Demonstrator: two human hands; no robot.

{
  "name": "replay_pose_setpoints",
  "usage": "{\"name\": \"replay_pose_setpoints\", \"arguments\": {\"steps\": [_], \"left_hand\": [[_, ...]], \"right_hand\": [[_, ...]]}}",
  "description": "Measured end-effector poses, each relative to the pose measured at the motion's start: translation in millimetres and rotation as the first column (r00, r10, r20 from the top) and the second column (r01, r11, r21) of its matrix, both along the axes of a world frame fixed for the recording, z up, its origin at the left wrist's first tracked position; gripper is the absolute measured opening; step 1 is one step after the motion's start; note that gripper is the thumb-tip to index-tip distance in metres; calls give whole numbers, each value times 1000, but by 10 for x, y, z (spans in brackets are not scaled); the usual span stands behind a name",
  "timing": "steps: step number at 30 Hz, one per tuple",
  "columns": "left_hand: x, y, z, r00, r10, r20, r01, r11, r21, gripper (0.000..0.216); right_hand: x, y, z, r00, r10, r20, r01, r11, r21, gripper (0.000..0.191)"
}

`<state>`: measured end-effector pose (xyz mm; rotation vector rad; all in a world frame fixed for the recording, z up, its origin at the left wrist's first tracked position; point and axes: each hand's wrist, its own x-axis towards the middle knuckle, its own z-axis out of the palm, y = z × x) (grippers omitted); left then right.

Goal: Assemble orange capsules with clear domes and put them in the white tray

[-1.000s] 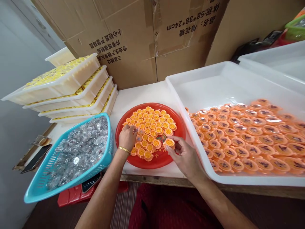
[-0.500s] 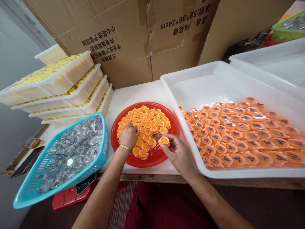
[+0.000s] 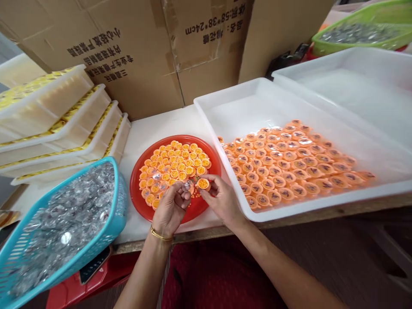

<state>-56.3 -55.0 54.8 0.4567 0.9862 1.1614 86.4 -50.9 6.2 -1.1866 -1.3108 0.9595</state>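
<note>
My right hand [image 3: 222, 199] pinches a small orange cup [image 3: 203, 183] filled with yellow-orange pellets, held over the right side of a red round tray [image 3: 193, 212]. Just left of it, my left hand [image 3: 170, 206] has its fingertips closed on a clear plastic lid [image 3: 188, 185]. The lid and the cup are close together but apart. Many filled orange cups [image 3: 174, 165] sit crowded on the tray, a few with clear pieces lying over them. Loose pellets are scattered near the tray's right side.
A blue basket [image 3: 120, 201] of clear lids stands at left, before stacked white trays [image 3: 106, 128] of yellow pieces. To the right, a large white bin [image 3: 254, 214] holds rows of lidded orange cups [image 3: 273, 171]. Behind are cardboard boxes [image 3: 141, 86] and a green basket [image 3: 363, 45].
My left hand has come from the cups on the tray toward my right hand, now with a clear lid in its fingers. My right hand still holds its cup. The view has shifted right.
</note>
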Motion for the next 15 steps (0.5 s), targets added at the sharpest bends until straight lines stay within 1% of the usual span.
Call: {"name": "replay_pose_setpoints", "arguments": {"steps": [5,9,12,15], "left_hand": [[125,9,-45,1000,1,-22,-1,1000,11,17],[153,-17,-45,997,23,74,-22,1000,-13,14],[168,-44,-51,993,28,118,-23,999,-47,11],[164,-58,-50,992,-13,122,17,999,-31,10]], "right_hand": [[-5,-4,-3,999,-37,-30,37,999,6,24],[-4,-6,9,998,-38,-59,39,999,4,23],[15,-6,26,999,-40,36,37,997,65,27],[32,-7,42,993,-51,110,36,989,142,22]]}}
